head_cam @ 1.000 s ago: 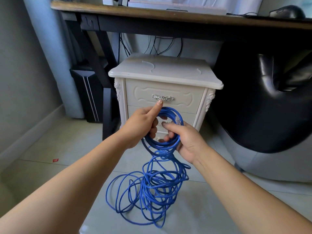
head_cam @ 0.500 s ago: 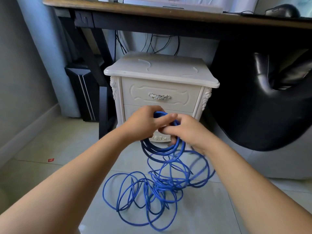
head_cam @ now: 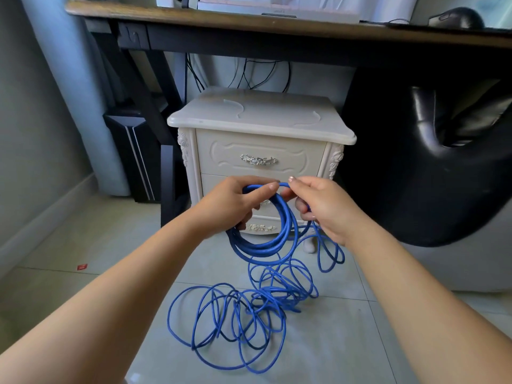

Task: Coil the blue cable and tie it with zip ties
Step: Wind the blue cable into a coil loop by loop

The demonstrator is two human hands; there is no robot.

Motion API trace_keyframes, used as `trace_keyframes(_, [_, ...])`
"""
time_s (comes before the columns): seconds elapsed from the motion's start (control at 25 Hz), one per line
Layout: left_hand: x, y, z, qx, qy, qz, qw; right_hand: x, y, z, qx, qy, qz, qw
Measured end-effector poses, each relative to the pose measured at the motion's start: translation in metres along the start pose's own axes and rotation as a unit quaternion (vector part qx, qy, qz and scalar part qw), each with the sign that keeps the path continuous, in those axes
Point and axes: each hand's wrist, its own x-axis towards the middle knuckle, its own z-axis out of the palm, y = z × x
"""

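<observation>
The blue cable point(head_cam: 266, 246) hangs as a small coil of several loops in front of the white nightstand. My left hand point(head_cam: 232, 202) grips the top of that coil, thumb laid over the strands. Just to the right, my right hand point(head_cam: 322, 206) pinches a single strand between thumb and forefinger, and that strand drops away below it. The rest of the cable lies in a loose tangle on the tiled floor point(head_cam: 83, 286) below both hands. No zip ties are in view.
The white nightstand point(head_cam: 260, 120) stands straight ahead under a dark wooden desk point(head_cam: 249, 20). A black computer tower point(head_cam: 130, 159) and desk legs are at the left, a black leather chair point(head_cam: 432, 176) at the right. A red scrap point(head_cam: 82, 266) lies on the floor.
My hands have drawn slightly apart. The right hand has slid out along a strand, a fresh loop has joined the coil, and the tangle on the floor has spread out.
</observation>
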Motion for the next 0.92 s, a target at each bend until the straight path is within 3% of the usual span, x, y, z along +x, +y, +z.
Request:
trace_keyframes(0.12, [-0.002,0.004,0.0,0.113,0.017,0.031,0.993,-0.005,-0.003,0.007,-0.053,0.022,-0.028,0.998])
trace_keyframes(0.28, [0.002,0.001,-0.003,0.155,0.049,0.039,0.986,-0.012,-0.004,0.014,0.076,-0.019,0.021,0.997])
trace_keyframes(0.4, [0.006,-0.005,-0.007,0.026,0.094,0.016,0.995,-0.015,0.0,0.014,0.157,-0.067,0.076,0.982])
trace_keyframes(0.56, [0.009,-0.008,-0.008,-0.146,0.142,-0.003,0.979,-0.019,0.004,0.004,0.192,-0.172,0.1,0.961])
trace_keyframes(0.64, [0.009,-0.009,-0.002,-0.208,0.168,-0.027,0.963,-0.017,0.005,0.008,0.171,-0.135,0.068,0.974])
trace_keyframes(0.72, [0.007,-0.009,0.009,-0.253,0.192,-0.051,0.947,-0.015,0.007,0.023,0.144,-0.043,0.017,0.989])
trace_keyframes(0.8, [0.005,-0.007,0.021,-0.262,0.216,-0.056,0.939,-0.013,0.008,0.036,0.183,0.027,0.004,0.983])
trace_keyframes(0.92, [0.002,-0.002,0.026,-0.264,0.225,-0.037,0.937,-0.012,0.005,0.037,0.242,0.041,0.011,0.969])
